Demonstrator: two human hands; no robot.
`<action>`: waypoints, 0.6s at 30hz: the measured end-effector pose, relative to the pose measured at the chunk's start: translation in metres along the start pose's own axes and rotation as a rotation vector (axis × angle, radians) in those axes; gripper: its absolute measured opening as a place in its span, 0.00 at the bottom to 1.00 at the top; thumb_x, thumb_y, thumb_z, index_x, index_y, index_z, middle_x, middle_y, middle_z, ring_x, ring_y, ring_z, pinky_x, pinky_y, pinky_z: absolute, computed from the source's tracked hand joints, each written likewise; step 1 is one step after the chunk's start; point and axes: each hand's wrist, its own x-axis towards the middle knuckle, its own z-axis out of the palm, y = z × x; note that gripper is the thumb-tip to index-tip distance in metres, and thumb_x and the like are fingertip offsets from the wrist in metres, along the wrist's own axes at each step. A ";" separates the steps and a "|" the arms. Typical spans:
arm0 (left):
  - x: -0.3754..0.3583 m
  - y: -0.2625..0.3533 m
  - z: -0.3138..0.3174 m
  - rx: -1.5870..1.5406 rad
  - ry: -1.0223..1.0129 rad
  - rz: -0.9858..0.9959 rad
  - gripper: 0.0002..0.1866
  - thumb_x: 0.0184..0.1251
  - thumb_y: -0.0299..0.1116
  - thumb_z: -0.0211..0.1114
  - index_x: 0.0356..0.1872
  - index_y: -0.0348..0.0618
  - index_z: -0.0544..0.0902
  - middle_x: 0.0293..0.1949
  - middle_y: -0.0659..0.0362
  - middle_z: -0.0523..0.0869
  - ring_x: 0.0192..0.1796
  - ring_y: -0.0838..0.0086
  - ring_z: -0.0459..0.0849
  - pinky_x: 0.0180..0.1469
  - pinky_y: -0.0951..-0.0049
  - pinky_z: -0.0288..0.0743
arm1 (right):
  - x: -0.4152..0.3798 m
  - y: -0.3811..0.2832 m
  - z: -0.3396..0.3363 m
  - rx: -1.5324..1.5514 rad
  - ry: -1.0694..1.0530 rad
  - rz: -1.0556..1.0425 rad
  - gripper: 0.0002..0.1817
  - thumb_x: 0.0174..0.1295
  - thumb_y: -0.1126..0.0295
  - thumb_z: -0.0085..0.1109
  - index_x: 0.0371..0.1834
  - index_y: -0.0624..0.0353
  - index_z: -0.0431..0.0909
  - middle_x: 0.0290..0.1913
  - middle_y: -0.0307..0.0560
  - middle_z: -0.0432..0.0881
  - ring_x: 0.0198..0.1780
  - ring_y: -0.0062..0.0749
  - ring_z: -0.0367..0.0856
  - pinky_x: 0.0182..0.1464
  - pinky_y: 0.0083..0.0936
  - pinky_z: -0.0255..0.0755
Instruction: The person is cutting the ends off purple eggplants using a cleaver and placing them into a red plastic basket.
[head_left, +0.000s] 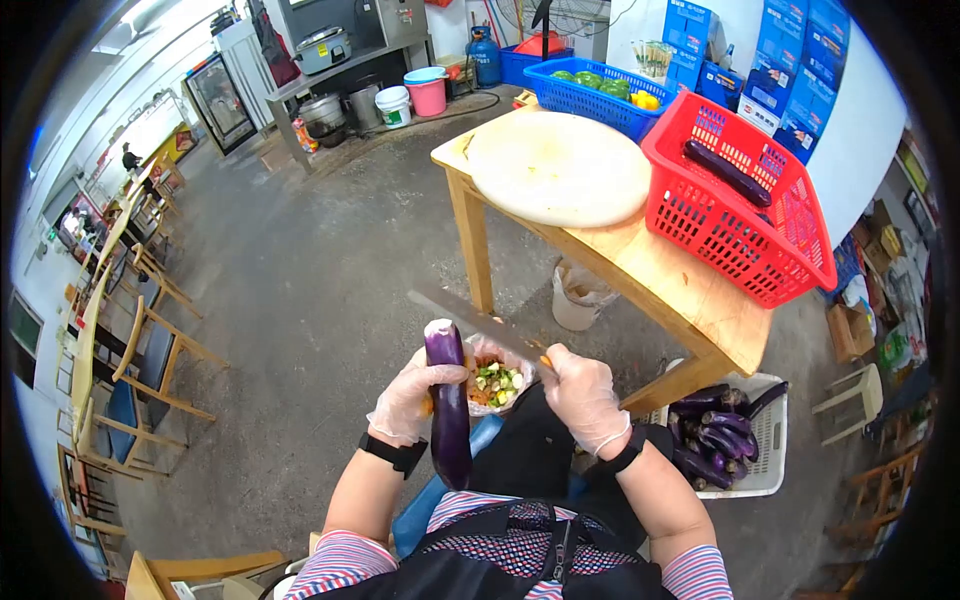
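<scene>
My left hand (pixel 418 392), in a clear glove, is wrapped round a long purple eggplant (pixel 450 420) held upright. Its upper end is cut and shows pale flesh. My gloved right hand (pixel 583 395) grips the handle of a knife (pixel 480 325), whose blade points up and left, just past the eggplant's cut end. Below the blade, a lined container (pixel 497 383) holds green and white trimmings. At the lower right a white basket (pixel 770 450) holds several eggplants (pixel 718 435). A red basket (pixel 740 235) on the wooden table has another eggplant (pixel 728 172) inside.
A round white cutting board (pixel 560 168) lies on the wooden table (pixel 700 290), beside a blue basket (pixel 590 100) of green and yellow vegetables. Beneath the table stands a lined bin (pixel 578 300). Wooden chairs (pixel 165 350) line the left. Buckets (pixel 427 95) are at the back.
</scene>
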 end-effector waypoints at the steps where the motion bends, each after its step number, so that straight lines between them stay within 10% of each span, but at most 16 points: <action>1: 0.001 -0.003 0.003 0.000 -0.003 -0.007 0.19 0.52 0.27 0.67 0.48 0.41 0.79 0.39 0.62 0.81 0.41 0.74 0.80 0.49 0.71 0.73 | -0.001 -0.011 -0.006 0.005 0.035 -0.073 0.09 0.60 0.67 0.63 0.29 0.59 0.75 0.24 0.59 0.80 0.31 0.57 0.82 0.33 0.46 0.75; 7: 0.011 -0.038 -0.013 -0.289 0.043 0.199 0.26 0.74 0.49 0.56 0.62 0.40 0.73 0.58 0.54 0.80 0.58 0.68 0.81 0.61 0.65 0.77 | -0.003 -0.020 0.005 -0.195 0.162 -0.419 0.10 0.53 0.70 0.66 0.29 0.57 0.73 0.21 0.49 0.78 0.23 0.44 0.81 0.27 0.37 0.73; 14: 0.000 -0.019 -0.009 -0.628 -0.123 -0.086 0.26 0.55 0.41 0.70 0.50 0.35 0.75 0.44 0.52 0.80 0.40 0.60 0.83 0.39 0.66 0.80 | -0.014 -0.013 0.001 0.041 0.109 -0.159 0.08 0.58 0.69 0.65 0.30 0.58 0.75 0.23 0.54 0.79 0.26 0.52 0.81 0.28 0.42 0.73; 18: 0.008 0.020 0.006 0.070 0.097 0.160 0.21 0.55 0.37 0.69 0.48 0.39 0.76 0.36 0.58 0.80 0.35 0.71 0.80 0.41 0.71 0.76 | -0.045 0.027 -0.029 0.233 0.141 0.116 0.08 0.62 0.69 0.64 0.28 0.60 0.78 0.24 0.60 0.78 0.29 0.58 0.81 0.29 0.39 0.71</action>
